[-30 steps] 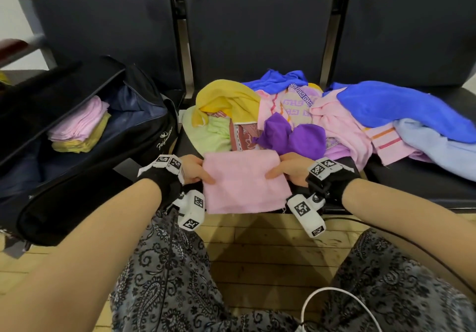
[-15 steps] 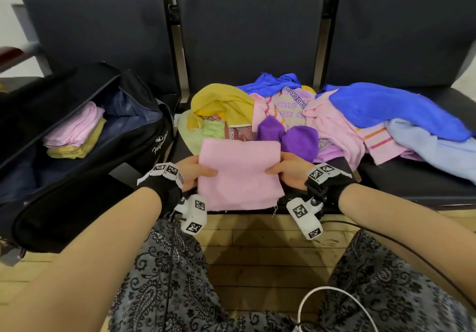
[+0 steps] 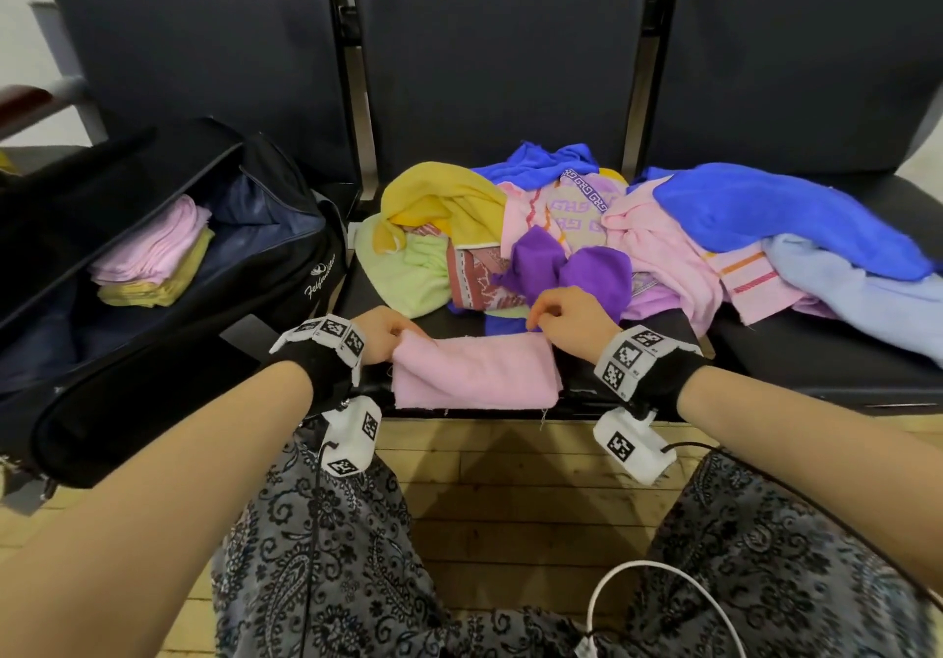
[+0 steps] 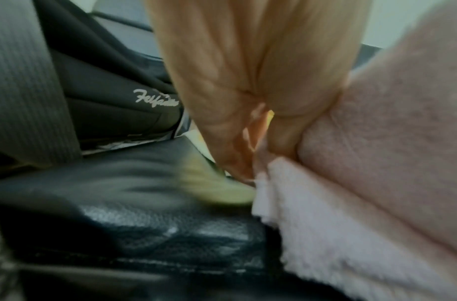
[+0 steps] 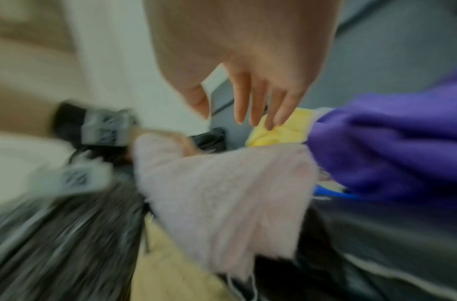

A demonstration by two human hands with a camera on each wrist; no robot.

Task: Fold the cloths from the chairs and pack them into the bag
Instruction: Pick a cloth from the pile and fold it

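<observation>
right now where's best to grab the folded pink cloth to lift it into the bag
Take the pink cloth at its free right end, coming from the right: it lies flat along the seat edge, and the left hand already pinches the left end, so the right hand would balance it.

Your folded cloth lies at the front edge of the middle chair seat, with the heap of loose cloths behind it. Left of the seat sits the bag, two folded cloths stacked inside.
</observation>
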